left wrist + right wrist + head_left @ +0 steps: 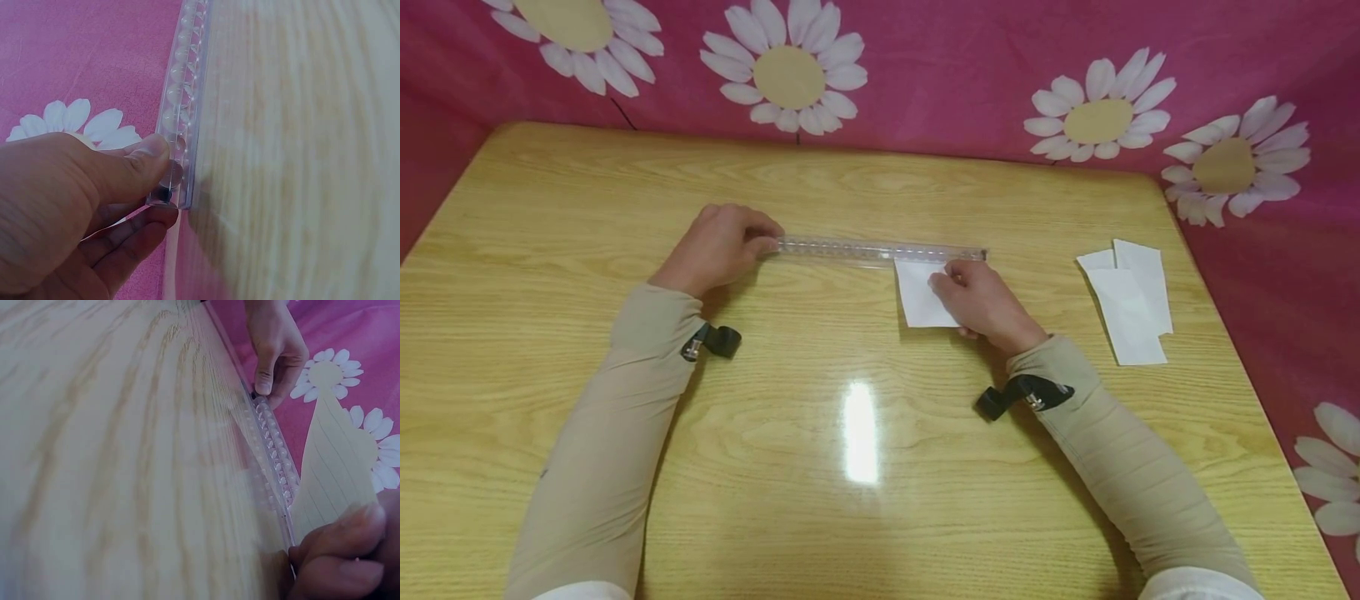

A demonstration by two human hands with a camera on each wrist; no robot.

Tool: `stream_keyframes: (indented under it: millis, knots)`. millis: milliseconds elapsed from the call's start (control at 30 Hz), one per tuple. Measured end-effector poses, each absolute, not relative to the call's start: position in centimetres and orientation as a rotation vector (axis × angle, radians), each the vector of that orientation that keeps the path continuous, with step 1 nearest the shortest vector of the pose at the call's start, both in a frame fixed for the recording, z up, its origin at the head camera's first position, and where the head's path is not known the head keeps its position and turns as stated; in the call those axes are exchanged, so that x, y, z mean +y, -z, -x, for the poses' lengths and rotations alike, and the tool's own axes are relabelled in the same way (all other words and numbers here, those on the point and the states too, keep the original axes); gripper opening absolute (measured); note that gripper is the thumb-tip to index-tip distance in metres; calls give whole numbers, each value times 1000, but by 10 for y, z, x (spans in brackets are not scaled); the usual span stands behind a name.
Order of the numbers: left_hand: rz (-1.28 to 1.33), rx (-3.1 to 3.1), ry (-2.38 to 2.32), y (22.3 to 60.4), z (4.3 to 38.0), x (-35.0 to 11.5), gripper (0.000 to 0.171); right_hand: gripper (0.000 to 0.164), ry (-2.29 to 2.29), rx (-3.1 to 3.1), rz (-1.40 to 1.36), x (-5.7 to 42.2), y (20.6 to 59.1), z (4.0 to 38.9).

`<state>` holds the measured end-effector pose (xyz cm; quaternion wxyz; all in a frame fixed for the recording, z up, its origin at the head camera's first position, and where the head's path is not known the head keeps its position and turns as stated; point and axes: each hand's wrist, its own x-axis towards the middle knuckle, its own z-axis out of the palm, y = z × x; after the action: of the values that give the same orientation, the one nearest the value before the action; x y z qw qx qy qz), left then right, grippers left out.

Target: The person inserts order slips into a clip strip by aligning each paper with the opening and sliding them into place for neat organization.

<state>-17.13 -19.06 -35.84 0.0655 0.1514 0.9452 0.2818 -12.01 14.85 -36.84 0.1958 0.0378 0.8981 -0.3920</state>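
Note:
A long, narrow strip of clear plastic point(850, 250) with a row of round bumps point(178, 75) lies across the table. At its left end my left hand point(718, 250) pinches it, the thumb on top and other fingers below. My right hand point(985, 304) grips a small white sheet of paper point(919, 296) close to the strip's right end. Faint ruled lines show on that paper point(334, 462) in the right wrist view, where it stands tilted up beside the strip. Whether the right fingers also touch the strip's end cannot be made out.
Several white paper pieces point(1127, 304) overlap on the right side of the wooden table point(775, 517). Behind the table's far edge hangs pink cloth point(932, 75) printed with large daisies. A small black camera mount point(722, 340) sits on each sleeve.

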Motion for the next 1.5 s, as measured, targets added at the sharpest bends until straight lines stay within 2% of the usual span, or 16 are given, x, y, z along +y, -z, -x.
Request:
stream_keyframes:
  millis: [1500]
  knots:
    - [-452,2844,-845,357,171,-191,26,30,1100,2513,-104,135,368,122]
